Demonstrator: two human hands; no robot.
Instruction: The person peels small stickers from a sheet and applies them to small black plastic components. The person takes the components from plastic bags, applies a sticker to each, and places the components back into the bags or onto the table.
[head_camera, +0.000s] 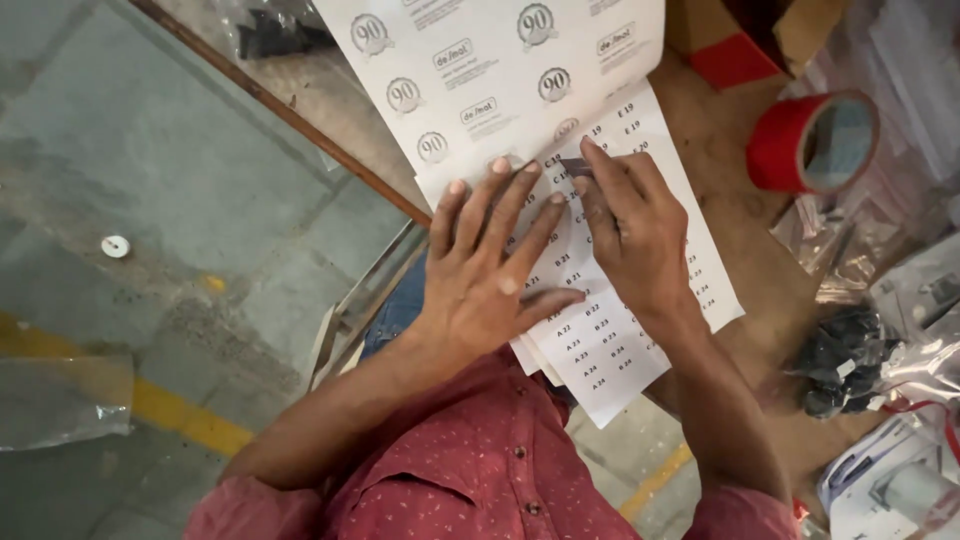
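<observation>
A stack of white paper sheets (610, 350) printed with small codes lies over the edge of a brown table (720, 150). My left hand (490, 265) rests flat on the sheets, fingers spread. My right hand (625, 225) presses down beside it, fingertips pinching a small dark thing (575, 167) that is too small to identify. A second white sheet (500, 70) with round printed marks lies above, partly overlapping the coded sheets.
A roll of red tape (812, 142) stands at the right. Clear plastic bags with dark parts (845, 360) crowd the right side. A red-and-brown box (740, 40) sits at the top. Concrete floor with a yellow line (190, 420) lies to the left.
</observation>
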